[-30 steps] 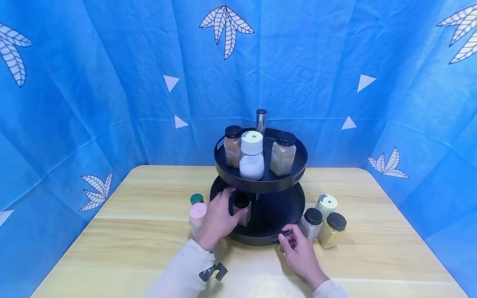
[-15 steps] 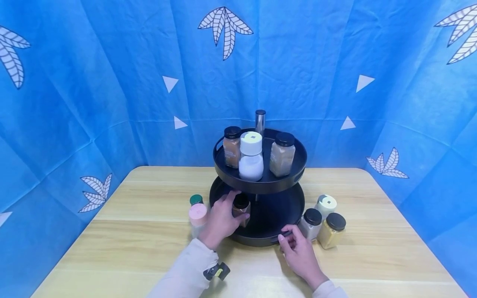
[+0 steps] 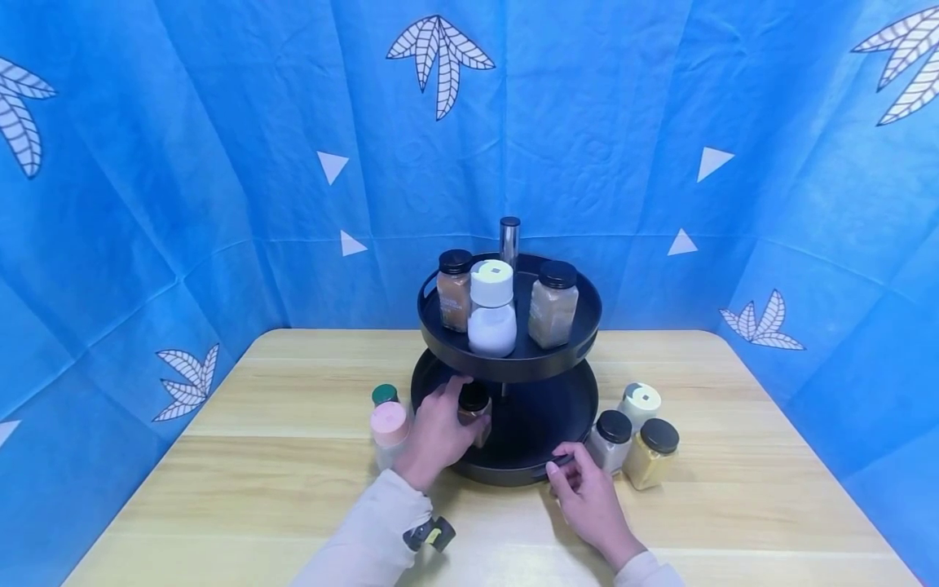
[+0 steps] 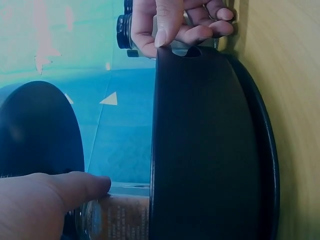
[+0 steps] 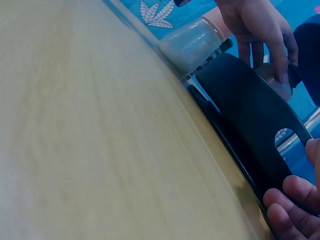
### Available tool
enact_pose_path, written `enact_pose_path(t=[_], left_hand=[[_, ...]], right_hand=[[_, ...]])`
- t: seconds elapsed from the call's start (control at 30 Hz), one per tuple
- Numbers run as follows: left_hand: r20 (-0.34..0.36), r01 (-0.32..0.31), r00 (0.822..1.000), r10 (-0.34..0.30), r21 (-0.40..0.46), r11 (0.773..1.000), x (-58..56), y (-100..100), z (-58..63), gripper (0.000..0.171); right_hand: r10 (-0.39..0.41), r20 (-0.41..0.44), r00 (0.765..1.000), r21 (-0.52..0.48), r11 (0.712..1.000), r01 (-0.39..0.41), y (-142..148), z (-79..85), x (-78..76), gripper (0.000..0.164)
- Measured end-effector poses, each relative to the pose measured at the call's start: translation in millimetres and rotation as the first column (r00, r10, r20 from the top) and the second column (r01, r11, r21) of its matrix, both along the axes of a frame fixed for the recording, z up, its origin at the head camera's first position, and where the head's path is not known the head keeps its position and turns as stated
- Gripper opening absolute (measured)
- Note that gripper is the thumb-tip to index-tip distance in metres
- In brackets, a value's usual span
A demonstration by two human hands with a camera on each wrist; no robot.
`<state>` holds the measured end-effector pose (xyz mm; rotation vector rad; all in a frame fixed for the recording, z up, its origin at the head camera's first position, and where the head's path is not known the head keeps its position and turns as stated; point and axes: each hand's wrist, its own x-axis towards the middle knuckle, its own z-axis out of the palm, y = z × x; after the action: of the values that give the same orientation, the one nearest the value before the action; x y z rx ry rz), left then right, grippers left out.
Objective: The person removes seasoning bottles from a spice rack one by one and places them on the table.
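My left hand [image 3: 438, 428] grips a small clear spice jar [image 3: 474, 399] with a black lid, upright on the left part of the lower tier [image 3: 543, 412] of a black two-tier rack. In the left wrist view, my thumb lies along the jar [image 4: 122, 215], whose printed label faces the camera over brownish contents. My right hand [image 3: 590, 493] pinches the front right rim of the lower tier at its handle slot, with thumb on the edge and fingers curled outside. The right wrist view shows the tier's wall [image 5: 245, 105] standing between both hands.
The upper tier [image 3: 506, 368] bears a brown-filled jar [image 3: 454, 297], a white bottle [image 3: 492, 314] and a beige jar [image 3: 553, 310]. Left of the rack stand pink-capped [image 3: 390, 424] and green-capped [image 3: 385, 394] containers. A white-capped bottle [image 3: 641, 401] and two black-lidded jars [image 3: 650, 456] stand right.
My left hand has shifted slightly right and further in around the spice jar, which stays about in place. My right hand keeps its place at the rim.
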<state>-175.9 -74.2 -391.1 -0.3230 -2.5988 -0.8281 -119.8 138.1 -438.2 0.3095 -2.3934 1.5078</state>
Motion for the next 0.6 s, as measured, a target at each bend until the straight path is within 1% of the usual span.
enact_pose_path(t=[0.47,0.6], left_hand=[[0.014,-0.032,0.999,0.031,0.048,0.998,-0.4,2.2,-1.0,0.053],[0.008,-0.033,0.999,0.033,0.054,0.998,0.0,2.5,-0.6,0.052]], right_hand=[[0.003,0.014,1.0,0.003,1.0,-0.003,0.0,0.0,-0.3,0.016],[0.002,0.015,1.0,-0.001,1.0,-0.002,0.2,0.1,-0.1,0.016]])
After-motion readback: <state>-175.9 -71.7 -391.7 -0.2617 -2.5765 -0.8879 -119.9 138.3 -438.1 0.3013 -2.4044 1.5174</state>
